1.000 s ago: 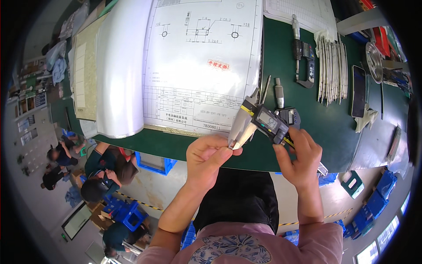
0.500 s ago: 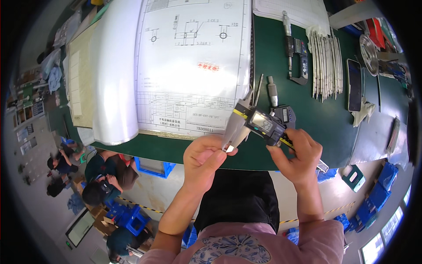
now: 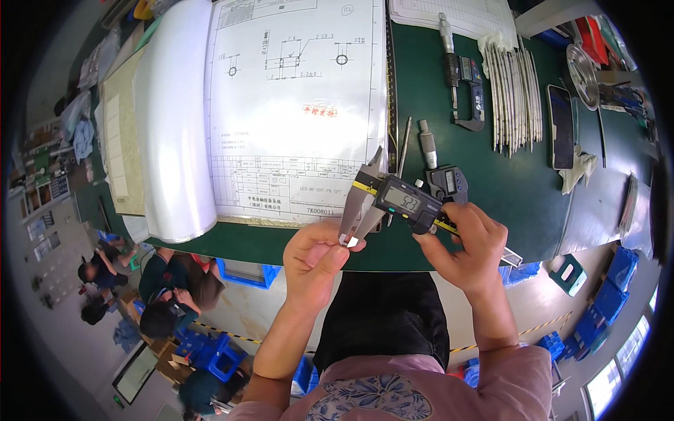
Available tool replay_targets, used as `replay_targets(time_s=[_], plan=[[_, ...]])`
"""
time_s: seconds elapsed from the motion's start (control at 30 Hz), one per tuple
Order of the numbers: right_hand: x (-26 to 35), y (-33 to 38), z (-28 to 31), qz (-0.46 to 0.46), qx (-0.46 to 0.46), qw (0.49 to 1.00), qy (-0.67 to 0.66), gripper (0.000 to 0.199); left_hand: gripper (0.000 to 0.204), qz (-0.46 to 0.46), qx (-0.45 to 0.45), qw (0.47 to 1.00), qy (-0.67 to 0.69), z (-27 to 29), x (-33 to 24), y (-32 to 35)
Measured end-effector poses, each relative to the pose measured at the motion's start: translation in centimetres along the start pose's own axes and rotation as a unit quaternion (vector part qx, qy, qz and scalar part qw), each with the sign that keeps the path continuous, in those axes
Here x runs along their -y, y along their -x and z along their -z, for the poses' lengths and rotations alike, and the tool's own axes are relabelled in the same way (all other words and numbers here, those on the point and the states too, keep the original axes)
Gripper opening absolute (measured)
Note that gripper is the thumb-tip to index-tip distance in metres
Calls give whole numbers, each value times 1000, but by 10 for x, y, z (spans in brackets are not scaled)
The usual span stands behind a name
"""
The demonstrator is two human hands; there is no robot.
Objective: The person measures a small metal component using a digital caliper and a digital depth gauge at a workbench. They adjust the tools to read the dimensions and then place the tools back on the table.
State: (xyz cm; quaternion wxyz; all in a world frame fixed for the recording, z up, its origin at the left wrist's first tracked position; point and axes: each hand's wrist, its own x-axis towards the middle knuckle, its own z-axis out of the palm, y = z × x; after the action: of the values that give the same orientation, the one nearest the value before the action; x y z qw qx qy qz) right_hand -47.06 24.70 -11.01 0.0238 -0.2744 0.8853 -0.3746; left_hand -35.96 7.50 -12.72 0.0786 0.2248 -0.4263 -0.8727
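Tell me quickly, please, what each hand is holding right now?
Left hand: pinching a small white part between the caliper's jaws.
Right hand: closed around the digital caliper.

Factory inspection station, workshop type. Green bench mat (image 3: 533,189) carries large engineering drawing (image 3: 295,105) with dimensioned part views. Measuring tools around: digital caliper (image 3: 400,200) in hands, second caliper (image 3: 463,77) lying further back, micrometer (image 3: 439,172) beside drawing. Row of thin metal rods (image 3: 516,91) on mat. Blue plastic bins (image 3: 246,270) on floor under bench, other workers (image 3: 168,295) crouching nearby.
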Motion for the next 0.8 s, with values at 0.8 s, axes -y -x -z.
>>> replay_targets(time_s=[0.8], plan=[[5, -1, -4, 5, 34, 999, -11, 35, 10, -3, -2, 1000, 31, -1, -1, -1]])
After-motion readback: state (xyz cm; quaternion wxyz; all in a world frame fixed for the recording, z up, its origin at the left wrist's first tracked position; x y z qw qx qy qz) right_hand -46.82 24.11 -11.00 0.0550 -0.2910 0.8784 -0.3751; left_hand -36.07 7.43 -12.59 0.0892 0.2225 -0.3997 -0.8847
